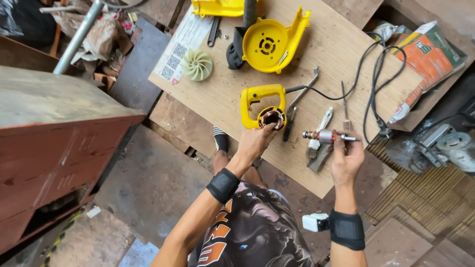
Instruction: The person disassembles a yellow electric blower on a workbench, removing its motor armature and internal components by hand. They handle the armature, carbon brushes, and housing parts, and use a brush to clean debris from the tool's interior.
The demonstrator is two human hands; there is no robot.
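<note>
On a plywood board (316,44) lies a yellow power-tool motor housing (261,103) with an open round end showing copper windings. My left hand (255,142) touches the rim of that opening with its fingertips. My right hand (346,158) holds a motor armature (326,136) with a reddish winding and a steel shaft, level above the board's near edge. A black cord (376,79) runs from the housing to the right.
A yellow fan cover (269,43), a pale green impeller (196,65), a printed paper sheet (180,44), a wrench (304,89), a screwdriver (345,104) and a brush (319,136) lie on the board. A red metal cabinet (54,148) stands left. An orange bag (425,59) lies right.
</note>
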